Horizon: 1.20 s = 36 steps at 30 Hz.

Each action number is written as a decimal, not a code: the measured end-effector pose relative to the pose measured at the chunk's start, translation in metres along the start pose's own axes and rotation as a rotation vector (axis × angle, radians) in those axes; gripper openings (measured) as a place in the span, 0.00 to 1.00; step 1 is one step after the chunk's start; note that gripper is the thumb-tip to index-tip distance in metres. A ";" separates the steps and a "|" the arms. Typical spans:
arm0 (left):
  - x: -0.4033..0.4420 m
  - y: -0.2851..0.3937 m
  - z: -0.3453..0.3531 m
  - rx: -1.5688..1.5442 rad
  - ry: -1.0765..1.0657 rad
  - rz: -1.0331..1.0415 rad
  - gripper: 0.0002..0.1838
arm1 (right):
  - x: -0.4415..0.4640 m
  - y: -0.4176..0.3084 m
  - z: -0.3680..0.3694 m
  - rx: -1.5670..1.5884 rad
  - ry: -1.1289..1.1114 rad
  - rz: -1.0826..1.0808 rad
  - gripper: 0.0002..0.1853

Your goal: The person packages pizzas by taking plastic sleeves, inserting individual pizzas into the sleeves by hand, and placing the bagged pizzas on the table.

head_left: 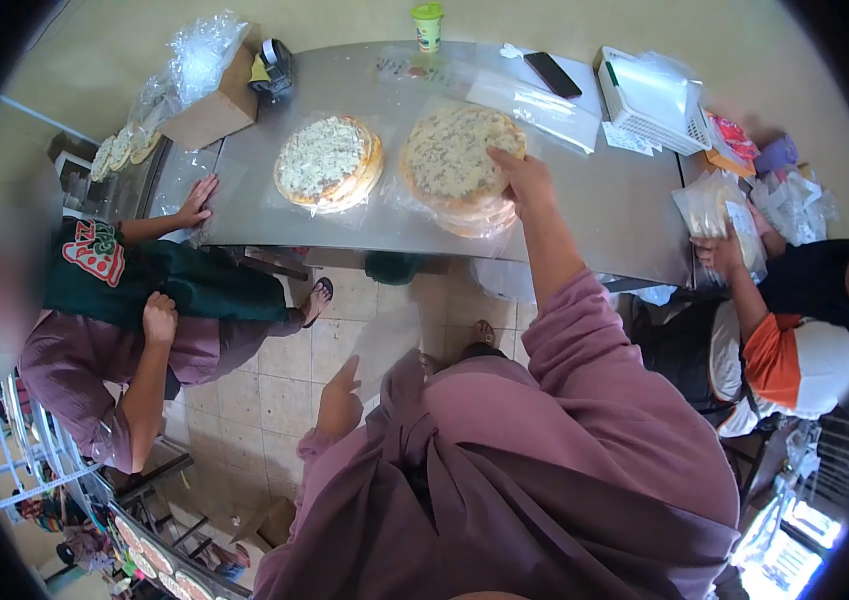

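While a co-worker's left-side hand (198,202) lies flat on the steel table (614,215), an open box (212,108) of plastic and a tape dispenser (271,68) stand by the table's far left corner. Next comes the left stack (327,160) of pizzas, on clear film, untouched. Below the table's edge, the left hand (341,398) seems to pinch a clear sheet (389,345), which should be light, limp and slippery, best taken by a corner. A cup (428,28) stands at the back. Nearer is the right stack (459,155); the right hand (512,175) has its fingers closed over the rim, though how many layers it grips cannot be told. As a pile it is probably fairly heavy; each round likely bends and sheds topping, so hold the rim and support it beneath. Farther right lie a phone (552,75) and a basket (616,95).
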<state>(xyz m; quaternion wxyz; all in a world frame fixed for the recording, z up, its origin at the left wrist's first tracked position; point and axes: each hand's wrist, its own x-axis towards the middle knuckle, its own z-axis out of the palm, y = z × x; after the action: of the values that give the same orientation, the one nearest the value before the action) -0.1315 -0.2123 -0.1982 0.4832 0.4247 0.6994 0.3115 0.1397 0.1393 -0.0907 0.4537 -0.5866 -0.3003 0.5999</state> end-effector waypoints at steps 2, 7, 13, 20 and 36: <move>-0.008 0.026 -0.007 0.106 0.014 0.063 0.36 | 0.007 0.006 0.008 0.145 -0.013 -0.051 0.18; -0.005 0.041 -0.027 0.166 0.047 0.139 0.38 | 0.019 0.029 0.017 0.441 -0.146 -0.160 0.23; -0.006 0.070 -0.054 0.106 -0.028 0.103 0.39 | 0.013 0.024 -0.029 0.591 -0.361 0.072 0.20; -0.031 0.153 -0.128 -0.389 0.168 -0.036 0.28 | -0.025 0.046 -0.118 0.961 -0.366 -0.269 0.24; 0.073 0.386 -0.080 -0.315 0.202 0.707 0.37 | 0.000 0.096 -0.151 1.326 -0.352 -0.038 0.26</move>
<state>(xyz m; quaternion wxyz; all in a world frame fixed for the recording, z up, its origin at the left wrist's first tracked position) -0.1066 0.0228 0.1256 0.3345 0.5271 0.4978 0.6020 0.2690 0.0741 -0.1964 0.6719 -0.0734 0.0509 0.7352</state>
